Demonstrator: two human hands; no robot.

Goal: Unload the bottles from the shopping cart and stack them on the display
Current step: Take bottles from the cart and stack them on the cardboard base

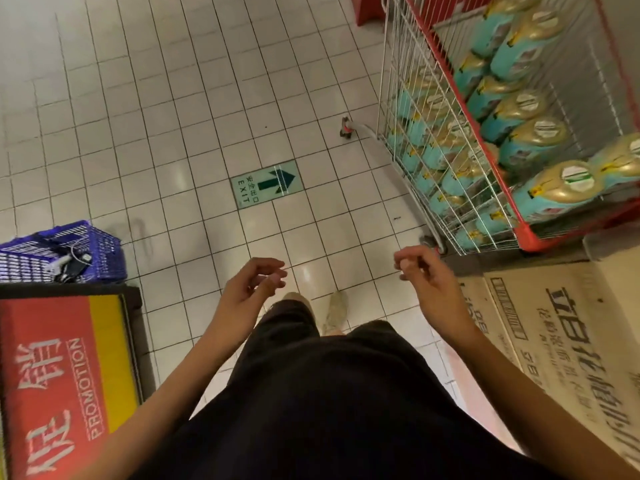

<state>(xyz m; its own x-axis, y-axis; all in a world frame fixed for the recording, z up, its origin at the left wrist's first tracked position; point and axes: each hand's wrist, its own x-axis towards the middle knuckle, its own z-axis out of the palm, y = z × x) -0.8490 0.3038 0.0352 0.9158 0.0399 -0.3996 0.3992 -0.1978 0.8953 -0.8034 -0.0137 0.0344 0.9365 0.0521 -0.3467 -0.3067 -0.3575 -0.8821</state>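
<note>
Bottles: teal-labelled plastic bottles with gold caps [530, 109] lie packed in rows inside the wire shopping cart with red rim [530, 237], ahead and to the right.
Left hand [256, 282]: raised over the white tiled floor [173, 116], fingers loosely curled, holding nothing.
Right hand [422, 271]: near the cart's corner, fingers loosely curled and empty, probably poised to reach in.
Display: likely the red and yellow promotion-signed stand [69, 358] at lower left, well apart from the cart.
Beside: printed brown cardboard boxes [571, 341] sit just below the cart.
</note>
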